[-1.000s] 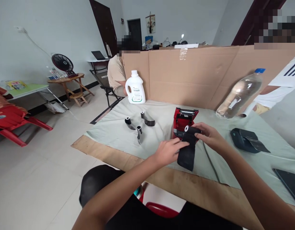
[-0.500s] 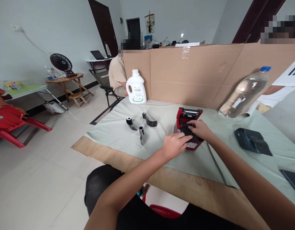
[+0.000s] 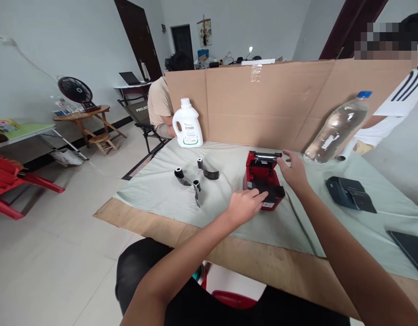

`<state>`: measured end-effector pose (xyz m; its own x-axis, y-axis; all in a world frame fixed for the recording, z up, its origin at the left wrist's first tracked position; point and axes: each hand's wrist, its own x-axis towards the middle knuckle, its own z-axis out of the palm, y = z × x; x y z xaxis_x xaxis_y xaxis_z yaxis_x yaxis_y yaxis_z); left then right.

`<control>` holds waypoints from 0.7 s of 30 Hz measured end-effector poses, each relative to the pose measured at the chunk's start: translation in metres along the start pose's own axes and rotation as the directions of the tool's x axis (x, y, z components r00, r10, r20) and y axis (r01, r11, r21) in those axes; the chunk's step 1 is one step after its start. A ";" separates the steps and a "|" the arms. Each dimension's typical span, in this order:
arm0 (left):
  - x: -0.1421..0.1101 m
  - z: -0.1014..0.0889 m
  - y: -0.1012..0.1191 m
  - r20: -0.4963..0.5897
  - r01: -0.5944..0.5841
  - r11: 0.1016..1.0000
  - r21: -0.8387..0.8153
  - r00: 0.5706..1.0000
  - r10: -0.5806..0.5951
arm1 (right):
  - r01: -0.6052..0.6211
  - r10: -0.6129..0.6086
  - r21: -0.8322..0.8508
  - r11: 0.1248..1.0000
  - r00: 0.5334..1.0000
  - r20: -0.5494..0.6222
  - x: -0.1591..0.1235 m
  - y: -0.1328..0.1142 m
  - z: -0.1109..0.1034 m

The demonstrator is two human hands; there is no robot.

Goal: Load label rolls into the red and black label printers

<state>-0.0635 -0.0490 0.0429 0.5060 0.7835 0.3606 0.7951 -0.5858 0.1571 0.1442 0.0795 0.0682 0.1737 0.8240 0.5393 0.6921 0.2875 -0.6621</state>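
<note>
A small red printer (image 3: 257, 173) with its lid up stands on the grey-green cloth (image 3: 225, 199). A black paper strip (image 3: 269, 192) lies in it and hangs over its front. My left hand (image 3: 243, 206) rests at the printer's front left, fingers curled and pinching the strip's edge. My right hand (image 3: 293, 170) hovers beside the printer's raised lid on the right, fingers spread, holding nothing. Three small black paper rolls (image 3: 195, 179) lie to the left of the printer.
A white jug (image 3: 187, 125) and a tilted clear plastic bottle (image 3: 334, 129) stand against a cardboard wall (image 3: 263, 104). A black printer (image 3: 348, 192) and a dark tablet (image 3: 410, 246) lie at the right. One person sits behind the wall; another's sleeve shows at far right.
The black roll, held above the printer a second ago, now lies inside it. My right hand has let go and moved to the lid. My left hand stayed at the front.
</note>
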 end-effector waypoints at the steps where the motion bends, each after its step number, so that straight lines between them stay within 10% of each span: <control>1: 0.000 0.000 0.002 0.001 -0.017 1.000 0.013 1.000 0.017 | -0.012 0.009 0.077 0.997 0.999 0.037 0.002 0.002 0.002; 14: -0.010 0.019 0.008 -0.068 -0.143 0.987 0.076 0.987 0.148 | -0.148 0.132 0.395 0.907 0.989 0.067 -0.084 0.013 -0.003; 21: -0.010 0.014 0.011 -0.221 -0.115 0.983 -0.141 0.972 0.082 | -0.369 0.376 0.638 0.676 0.917 0.132 -0.091 0.016 0.016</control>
<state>-0.0548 -0.0607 0.0277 0.4829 0.6679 0.5663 0.6766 -0.6952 0.2429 0.1285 0.0165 0.0002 0.3271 0.9283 0.1766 -0.0433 0.2014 -0.9785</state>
